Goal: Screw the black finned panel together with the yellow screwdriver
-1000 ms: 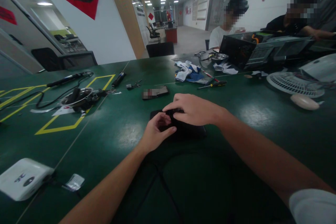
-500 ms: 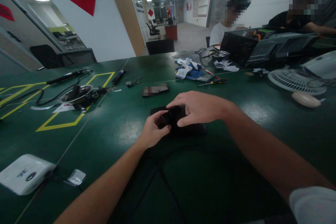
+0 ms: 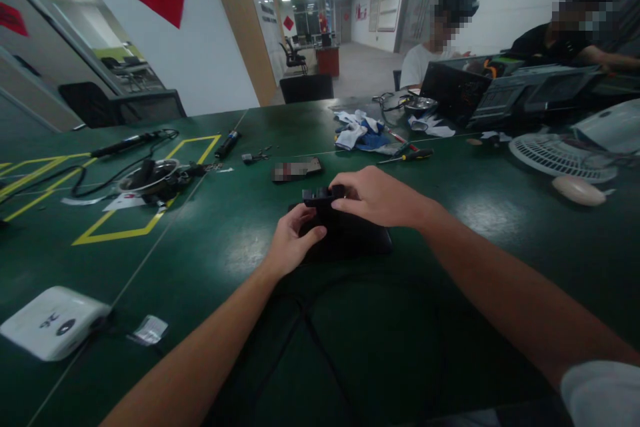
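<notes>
1. Now, the left hand (image 3: 289, 245) is curled open beside the slab (image 3: 353, 237), thumb and fingers apart; contact cannot be told.
2. The black part (image 3: 320, 199) has just been raised into view above the slab, apparently borne from the right alone; its long axis is aligned left-right.
3. Its right end is pinched by the right hand (image 3: 387, 197).

A small, matte black part (image 3: 323, 199) with an uneven, knobbed upper edge is held above the far edge of a dark, flat slab (image 3: 367, 239); its right end is covered. The slab, smooth and black with a cornered outline, is laid flat on the surface (image 3: 210, 293) and partly hidden.
</notes>
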`<state>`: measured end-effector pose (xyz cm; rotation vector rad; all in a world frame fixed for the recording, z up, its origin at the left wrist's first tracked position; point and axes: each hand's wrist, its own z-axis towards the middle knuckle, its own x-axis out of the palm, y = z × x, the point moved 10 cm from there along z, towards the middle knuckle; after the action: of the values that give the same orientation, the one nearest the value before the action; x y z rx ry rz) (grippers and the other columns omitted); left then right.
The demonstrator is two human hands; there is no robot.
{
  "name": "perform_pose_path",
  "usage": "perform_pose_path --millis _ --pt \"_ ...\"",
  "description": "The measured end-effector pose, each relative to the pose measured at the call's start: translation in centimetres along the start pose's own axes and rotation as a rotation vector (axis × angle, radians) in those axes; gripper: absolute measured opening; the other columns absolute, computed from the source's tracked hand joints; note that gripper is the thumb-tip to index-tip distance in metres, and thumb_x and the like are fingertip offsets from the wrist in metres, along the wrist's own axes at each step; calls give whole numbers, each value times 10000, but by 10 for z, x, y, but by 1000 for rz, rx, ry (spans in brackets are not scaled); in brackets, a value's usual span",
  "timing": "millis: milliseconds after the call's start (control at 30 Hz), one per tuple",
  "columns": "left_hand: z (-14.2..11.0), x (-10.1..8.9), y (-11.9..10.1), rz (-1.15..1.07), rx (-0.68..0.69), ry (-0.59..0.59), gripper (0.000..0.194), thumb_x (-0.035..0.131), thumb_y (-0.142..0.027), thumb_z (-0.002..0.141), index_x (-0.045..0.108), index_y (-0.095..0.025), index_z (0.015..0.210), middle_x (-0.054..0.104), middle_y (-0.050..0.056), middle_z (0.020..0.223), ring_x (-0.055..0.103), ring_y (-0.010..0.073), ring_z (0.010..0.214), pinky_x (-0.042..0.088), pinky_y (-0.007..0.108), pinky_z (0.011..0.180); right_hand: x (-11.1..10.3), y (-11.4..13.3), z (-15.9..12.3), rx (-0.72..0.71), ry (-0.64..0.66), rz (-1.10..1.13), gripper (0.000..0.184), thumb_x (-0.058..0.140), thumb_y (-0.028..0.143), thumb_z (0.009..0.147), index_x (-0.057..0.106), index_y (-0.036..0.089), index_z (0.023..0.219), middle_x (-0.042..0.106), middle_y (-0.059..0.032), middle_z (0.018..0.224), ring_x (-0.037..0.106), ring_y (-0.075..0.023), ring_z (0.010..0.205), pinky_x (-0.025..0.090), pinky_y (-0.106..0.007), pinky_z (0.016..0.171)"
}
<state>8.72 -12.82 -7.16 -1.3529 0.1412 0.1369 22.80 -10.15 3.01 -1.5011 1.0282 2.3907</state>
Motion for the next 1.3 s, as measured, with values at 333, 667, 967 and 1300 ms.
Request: perform_pose_path --millis 333,667,967,1300 --pt "-1 6 5 58 -30 36 296 804 -365 794 755 -175 1017 766 59 934 700 209 858 557 353 806 30 -28 -29 69 -44 332 294 655 273 934 690 175 1209 773 -65 1057 711 -206 924 521 -370 851" --pt "-1 7 5 80 -17 45 242 813 -352 778 734 -168 914 748 39 875 675 180 772 531 315 728 33 -28 -30 46 -40 289 320 666 271 927 692 177 1233 767 -67 1066 696 -194 903 516 -360 828" --pt "-1 10 1 82 -8 55 249 804 -371 796 734 -172 928 739 29 856 666 176 768 527 313 733 28 -26 -31 67 4 221 318 672 270 926 702 151 1219 745 -39 921 675 -174 821 483 -323 765" --pt "1 8 1 187 3 60 222 782 -370 802 709 -179 888 707 17 806 626 164 719 495 297 682 29 -27 -26 62 35 139 337 652 280 934 730 132 1227 752 -65 913 659 -186 799 451 -330 763"
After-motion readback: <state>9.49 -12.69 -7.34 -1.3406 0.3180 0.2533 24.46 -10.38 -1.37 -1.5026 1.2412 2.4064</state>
